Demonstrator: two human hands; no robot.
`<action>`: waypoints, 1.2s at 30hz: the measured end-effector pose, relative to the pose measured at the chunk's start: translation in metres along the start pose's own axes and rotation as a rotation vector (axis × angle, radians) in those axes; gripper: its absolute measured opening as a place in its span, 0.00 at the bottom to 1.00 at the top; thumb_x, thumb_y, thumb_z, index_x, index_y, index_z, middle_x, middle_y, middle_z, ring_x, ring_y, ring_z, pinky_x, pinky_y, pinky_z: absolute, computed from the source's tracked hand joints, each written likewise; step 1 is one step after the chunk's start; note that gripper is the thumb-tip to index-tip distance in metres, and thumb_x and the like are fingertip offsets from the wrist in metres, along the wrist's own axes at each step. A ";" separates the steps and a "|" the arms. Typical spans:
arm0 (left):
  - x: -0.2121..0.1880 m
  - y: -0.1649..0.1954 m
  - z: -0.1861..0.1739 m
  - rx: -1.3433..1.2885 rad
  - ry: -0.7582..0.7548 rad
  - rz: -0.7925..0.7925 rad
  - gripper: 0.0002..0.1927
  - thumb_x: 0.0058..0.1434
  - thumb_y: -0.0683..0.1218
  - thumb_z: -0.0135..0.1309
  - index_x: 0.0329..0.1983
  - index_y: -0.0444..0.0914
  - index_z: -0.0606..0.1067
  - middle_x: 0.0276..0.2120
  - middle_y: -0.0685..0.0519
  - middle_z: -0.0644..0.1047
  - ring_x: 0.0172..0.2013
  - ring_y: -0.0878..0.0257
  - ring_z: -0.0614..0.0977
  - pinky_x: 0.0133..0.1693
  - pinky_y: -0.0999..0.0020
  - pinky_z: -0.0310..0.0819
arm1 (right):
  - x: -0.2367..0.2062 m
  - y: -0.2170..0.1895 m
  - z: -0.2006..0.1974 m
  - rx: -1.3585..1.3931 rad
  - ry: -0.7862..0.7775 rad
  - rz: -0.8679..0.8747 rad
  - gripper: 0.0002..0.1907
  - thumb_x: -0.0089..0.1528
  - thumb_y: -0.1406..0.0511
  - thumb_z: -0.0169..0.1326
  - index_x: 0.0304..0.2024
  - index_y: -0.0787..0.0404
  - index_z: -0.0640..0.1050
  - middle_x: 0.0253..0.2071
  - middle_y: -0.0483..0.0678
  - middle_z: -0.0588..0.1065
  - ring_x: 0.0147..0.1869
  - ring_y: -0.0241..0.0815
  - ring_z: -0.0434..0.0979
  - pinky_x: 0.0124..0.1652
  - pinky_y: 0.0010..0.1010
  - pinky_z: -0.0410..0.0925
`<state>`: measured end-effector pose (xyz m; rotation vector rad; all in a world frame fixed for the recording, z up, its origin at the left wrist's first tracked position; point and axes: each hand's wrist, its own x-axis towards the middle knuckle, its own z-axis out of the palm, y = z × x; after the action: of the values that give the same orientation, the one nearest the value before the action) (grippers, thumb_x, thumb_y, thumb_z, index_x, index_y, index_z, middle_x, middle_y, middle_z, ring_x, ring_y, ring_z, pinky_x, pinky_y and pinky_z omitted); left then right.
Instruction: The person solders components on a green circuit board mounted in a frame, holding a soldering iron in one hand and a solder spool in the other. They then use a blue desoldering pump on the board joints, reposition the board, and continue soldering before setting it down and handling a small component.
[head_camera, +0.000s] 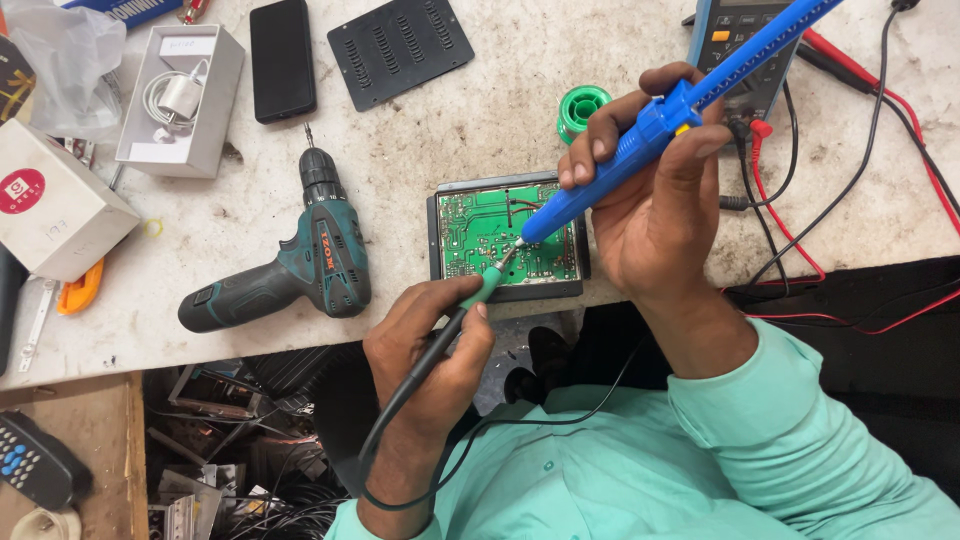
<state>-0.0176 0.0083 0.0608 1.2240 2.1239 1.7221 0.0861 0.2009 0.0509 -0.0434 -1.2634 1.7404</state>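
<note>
A green circuit board (480, 225) lies in a dark frame near the front edge of the worktop. My left hand (430, 350) grips a soldering iron (482, 290) with a green collar and black handle, its tip touching the board. My right hand (655, 190) holds a long blue desoldering pump (690, 95) at a slant, its nozzle meeting the iron's tip on the board. The iron's black cable runs down past my left wrist.
A teal cordless drill (300, 265) lies left of the board. A green solder spool (580, 108), a multimeter (735, 50) with red and black leads, a black vented cover (400, 45), a dark phone (282, 58) and white boxes (185, 100) sit behind. Scrap fills the space under the worktop.
</note>
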 end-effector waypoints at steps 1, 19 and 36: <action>0.000 0.000 0.000 0.004 0.002 -0.001 0.12 0.56 0.36 0.60 0.44 0.33 0.81 0.37 0.47 0.83 0.36 0.64 0.86 0.40 0.73 0.80 | 0.000 0.000 0.001 0.008 -0.002 0.000 0.32 0.76 0.40 0.44 0.64 0.57 0.58 0.39 0.49 0.63 0.40 0.40 0.65 0.46 0.36 0.66; -0.005 -0.001 -0.004 -0.022 -0.011 -0.098 0.12 0.58 0.38 0.59 0.46 0.33 0.81 0.36 0.47 0.83 0.31 0.64 0.84 0.36 0.72 0.77 | 0.009 -0.008 0.020 0.046 0.014 -0.042 0.24 0.77 0.47 0.49 0.60 0.56 0.60 0.39 0.47 0.64 0.39 0.38 0.65 0.42 0.33 0.65; -0.017 0.043 -0.029 -0.708 -0.246 0.120 0.23 0.78 0.51 0.52 0.70 0.37 0.64 0.65 0.37 0.69 0.68 0.51 0.70 0.74 0.52 0.56 | -0.073 -0.058 0.048 -1.394 -0.770 0.042 0.10 0.50 0.66 0.62 0.32 0.56 0.74 0.26 0.47 0.76 0.31 0.53 0.79 0.27 0.47 0.69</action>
<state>-0.0016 -0.0242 0.1014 1.2564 1.1534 1.9834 0.1393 0.1165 0.0836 -0.2140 -2.8211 0.5517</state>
